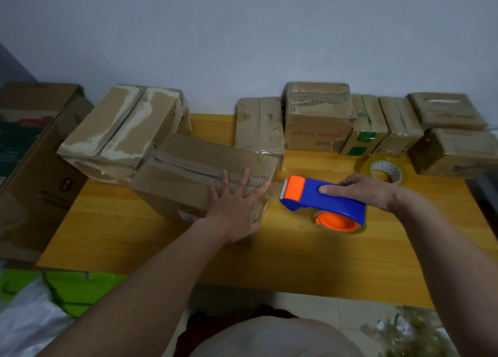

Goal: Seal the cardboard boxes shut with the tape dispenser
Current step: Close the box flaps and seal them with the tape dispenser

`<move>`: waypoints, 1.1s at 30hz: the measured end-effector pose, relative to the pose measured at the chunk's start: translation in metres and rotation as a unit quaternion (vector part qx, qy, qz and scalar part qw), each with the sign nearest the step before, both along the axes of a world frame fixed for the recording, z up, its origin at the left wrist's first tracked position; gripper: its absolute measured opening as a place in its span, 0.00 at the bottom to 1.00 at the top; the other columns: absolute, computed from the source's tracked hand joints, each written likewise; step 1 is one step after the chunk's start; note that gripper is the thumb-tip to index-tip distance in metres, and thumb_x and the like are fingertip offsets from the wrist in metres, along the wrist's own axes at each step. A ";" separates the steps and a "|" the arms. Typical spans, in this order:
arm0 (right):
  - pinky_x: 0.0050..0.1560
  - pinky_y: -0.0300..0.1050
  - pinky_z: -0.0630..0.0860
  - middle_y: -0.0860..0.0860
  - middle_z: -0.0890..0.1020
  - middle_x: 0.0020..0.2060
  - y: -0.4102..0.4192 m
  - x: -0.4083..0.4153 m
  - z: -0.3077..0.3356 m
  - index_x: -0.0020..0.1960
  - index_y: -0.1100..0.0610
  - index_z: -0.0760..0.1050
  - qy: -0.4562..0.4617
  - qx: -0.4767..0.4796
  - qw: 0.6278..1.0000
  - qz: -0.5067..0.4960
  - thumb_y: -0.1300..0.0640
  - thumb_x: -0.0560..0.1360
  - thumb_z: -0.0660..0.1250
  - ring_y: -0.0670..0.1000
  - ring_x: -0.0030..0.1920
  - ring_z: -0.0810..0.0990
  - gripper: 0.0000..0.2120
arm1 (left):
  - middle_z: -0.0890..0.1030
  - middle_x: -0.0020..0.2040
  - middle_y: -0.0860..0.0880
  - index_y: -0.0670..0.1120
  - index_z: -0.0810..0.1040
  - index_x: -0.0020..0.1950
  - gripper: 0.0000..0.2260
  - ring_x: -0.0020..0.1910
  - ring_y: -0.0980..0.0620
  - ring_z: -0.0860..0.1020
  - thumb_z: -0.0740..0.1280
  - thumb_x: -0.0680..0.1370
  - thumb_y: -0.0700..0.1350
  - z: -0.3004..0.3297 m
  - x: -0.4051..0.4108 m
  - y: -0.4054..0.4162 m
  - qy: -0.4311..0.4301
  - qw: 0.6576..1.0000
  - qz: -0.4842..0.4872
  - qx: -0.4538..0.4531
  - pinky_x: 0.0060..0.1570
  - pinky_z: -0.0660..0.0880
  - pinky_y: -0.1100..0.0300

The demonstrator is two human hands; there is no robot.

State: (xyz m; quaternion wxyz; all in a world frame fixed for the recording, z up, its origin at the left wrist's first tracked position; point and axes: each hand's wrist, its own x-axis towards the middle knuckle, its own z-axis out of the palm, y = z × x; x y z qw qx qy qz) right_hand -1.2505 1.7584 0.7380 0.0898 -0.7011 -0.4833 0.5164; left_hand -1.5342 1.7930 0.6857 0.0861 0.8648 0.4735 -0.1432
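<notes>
A brown cardboard box [188, 176] lies on the yellow wooden table [269, 257], its top flaps closed along a centre seam. My left hand [234, 205] presses flat on the box's near right corner, fingers spread. My right hand [363, 189] grips the blue and orange tape dispenser [320, 200] from above, just right of the box. Its orange toothed end points toward the box's right edge, slightly apart from it. The tape roll sits at the dispenser's lower end, near the table.
A larger taped box [118, 130] stands behind on the left. Several smaller boxes [318, 117] line the wall at the back right. A spare roll of clear tape [385, 170] lies behind my right hand. A big carton [32, 152] stands left of the table.
</notes>
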 end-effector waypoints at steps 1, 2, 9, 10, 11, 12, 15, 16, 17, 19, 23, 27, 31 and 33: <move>0.34 0.38 0.75 0.51 0.86 0.36 -0.001 0.002 0.000 0.44 0.57 0.82 0.004 -0.002 1.000 -0.003 0.31 0.58 0.69 0.47 0.34 0.84 0.31 | 0.27 0.74 0.47 0.67 0.28 0.71 0.42 0.72 0.31 0.31 0.61 0.75 0.65 -0.001 0.001 0.000 0.000 1.000 0.003 -0.003 0.68 0.38 0.28; 0.34 0.38 0.75 0.51 0.86 0.37 -0.003 0.003 -0.001 0.45 0.57 0.82 0.009 -0.005 1.000 -0.005 0.32 0.58 0.70 0.47 0.34 0.84 0.30 | 0.27 0.74 0.47 0.68 0.28 0.70 0.42 0.72 0.31 0.31 0.61 0.75 0.65 -0.001 0.001 0.000 0.000 1.000 0.005 -0.006 0.68 0.38 0.28; 0.33 0.37 0.75 0.50 0.86 0.38 -0.010 0.004 0.001 0.48 0.57 0.81 0.015 -0.017 1.000 -0.006 0.34 0.59 0.70 0.47 0.36 0.85 0.30 | 0.28 0.75 0.43 0.62 0.25 0.71 0.46 0.72 0.32 0.32 0.61 0.74 0.67 -0.001 0.002 0.001 0.022 1.000 0.021 -0.002 0.67 0.40 0.27; 0.32 0.35 0.75 0.49 0.86 0.38 -0.012 0.003 0.001 0.48 0.56 0.80 0.013 -0.019 1.000 -0.008 0.34 0.60 0.70 0.46 0.35 0.84 0.29 | 0.28 0.75 0.43 0.61 0.25 0.71 0.46 0.73 0.32 0.32 0.61 0.74 0.67 0.000 0.002 0.001 0.027 0.999 0.020 -0.002 0.67 0.40 0.27; 0.30 0.34 0.75 0.48 0.86 0.37 -0.013 0.002 0.002 0.48 0.55 0.80 0.011 -0.022 1.000 -0.009 0.34 0.60 0.70 0.45 0.35 0.84 0.28 | 0.28 0.75 0.43 0.60 0.25 0.71 0.46 0.73 0.32 0.32 0.61 0.73 0.67 0.001 0.003 0.002 0.029 0.999 0.018 -0.005 0.67 0.40 0.27; 0.29 0.34 0.75 0.47 0.86 0.37 -0.013 0.000 0.001 0.48 0.55 0.80 0.008 -0.026 1.000 -0.008 0.34 0.60 0.70 0.45 0.34 0.84 0.27 | 0.28 0.75 0.42 0.61 0.25 0.71 0.47 0.73 0.32 0.32 0.61 0.72 0.69 0.002 0.003 0.003 0.030 0.999 0.015 -0.012 0.67 0.40 0.27; 0.28 0.33 0.74 0.47 0.86 0.36 -0.010 -0.007 0.002 0.47 0.55 0.80 0.000 -0.041 0.999 0.000 0.34 0.60 0.70 0.44 0.33 0.84 0.27 | 0.25 0.72 0.44 0.64 0.24 0.70 0.52 0.70 0.33 0.29 0.60 0.65 0.77 0.005 0.001 0.004 0.033 0.998 0.009 -0.046 0.65 0.37 0.27; 0.27 0.33 0.74 0.47 0.86 0.35 -0.010 -0.008 0.001 0.47 0.55 0.80 -0.004 -0.045 0.999 0.001 0.34 0.59 0.70 0.44 0.33 0.84 0.28 | 0.24 0.72 0.44 0.64 0.25 0.70 0.51 0.70 0.34 0.28 0.57 0.63 0.79 0.005 0.001 0.004 0.031 0.998 0.012 -0.052 0.65 0.36 0.28; 0.27 0.33 0.74 0.47 0.86 0.35 -0.009 -0.008 0.001 0.48 0.55 0.80 -0.007 -0.048 0.999 0.000 0.35 0.59 0.70 0.44 0.32 0.84 0.28 | 0.25 0.72 0.44 0.64 0.26 0.71 0.48 0.70 0.34 0.28 0.52 0.64 0.80 0.005 0.002 0.003 0.023 0.998 0.017 -0.053 0.66 0.35 0.29; 0.27 0.34 0.74 0.46 0.86 0.34 -0.009 -0.007 0.001 0.47 0.55 0.79 -0.015 -0.052 0.999 0.001 0.35 0.59 0.70 0.44 0.33 0.84 0.28 | 0.27 0.74 0.43 0.64 0.28 0.72 0.38 0.71 0.34 0.29 0.42 0.70 0.76 0.002 0.004 0.001 -0.003 0.999 0.032 -0.042 0.70 0.34 0.34; 0.36 0.39 0.76 0.50 0.85 0.40 -0.007 -0.006 -0.001 0.50 0.56 0.77 -0.052 -0.054 0.997 0.006 0.34 0.62 0.71 0.48 0.39 0.84 0.29 | 0.31 0.76 0.41 0.61 0.29 0.73 0.28 0.72 0.34 0.30 0.41 0.79 0.65 -0.002 0.011 -0.003 0.000 0.999 0.038 0.001 0.71 0.34 0.41; 0.40 0.41 0.75 0.55 0.83 0.45 -0.002 -0.019 0.003 0.48 0.58 0.76 -0.103 -0.059 0.992 0.031 0.35 0.70 0.68 0.52 0.43 0.81 0.25 | 0.31 0.76 0.41 0.60 0.29 0.74 0.28 0.73 0.33 0.31 0.42 0.80 0.63 -0.003 0.012 -0.004 0.010 0.999 0.045 0.008 0.72 0.35 0.41; 0.36 0.42 0.69 0.54 0.79 0.39 0.005 -0.040 0.013 0.42 0.57 0.73 -0.216 -0.052 0.972 0.078 0.33 0.71 0.65 0.51 0.38 0.76 0.25 | 0.31 0.75 0.41 0.62 0.28 0.73 0.27 0.72 0.33 0.31 0.41 0.80 0.63 -0.003 0.016 -0.007 0.012 0.999 0.049 0.013 0.71 0.34 0.41; 0.32 0.42 0.67 0.53 0.76 0.34 0.009 -0.050 0.017 0.39 0.56 0.72 -0.276 -0.031 0.955 0.101 0.32 0.71 0.64 0.51 0.34 0.73 0.26 | 0.30 0.75 0.40 0.63 0.28 0.72 0.27 0.72 0.33 0.31 0.42 0.80 0.63 -0.001 0.019 -0.009 0.017 0.999 0.048 0.014 0.71 0.34 0.41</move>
